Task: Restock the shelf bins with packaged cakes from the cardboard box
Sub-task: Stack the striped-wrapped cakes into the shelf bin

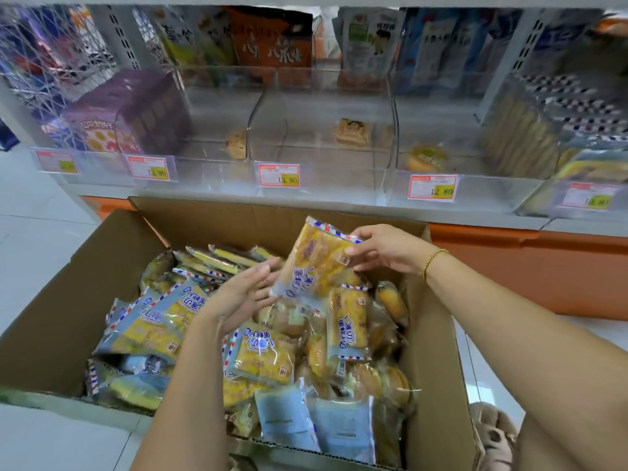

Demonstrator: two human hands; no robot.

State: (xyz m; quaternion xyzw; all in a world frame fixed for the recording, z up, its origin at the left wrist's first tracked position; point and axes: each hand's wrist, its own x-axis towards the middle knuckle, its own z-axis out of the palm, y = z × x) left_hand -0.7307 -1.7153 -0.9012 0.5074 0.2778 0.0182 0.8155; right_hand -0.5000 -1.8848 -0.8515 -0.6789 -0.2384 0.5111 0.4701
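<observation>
A pale tiled floor point(34, 215) runs under a shop shelf of clear shelf bins point(323, 96), each fronted by a price tag point(278, 175). Beyond the fingertips, the three middle bins hold only a stray cake point(353, 132) apiece, so the restocking looks barely begun. Beneath the fingers the cardboard box point(68, 300) is heaped with packaged cakes point(261, 362). The right hand point(384, 248) pinches the top corner of one cake packet point(316, 263) between thumb and fingers, lifted just above the heap. The left hand point(244, 287) has its fingers straight and loose, touching the packet's lower left edge and gripping nothing. By my reading, this packet is yet to go up into a bin, and nearly the whole box is left to shelve
</observation>
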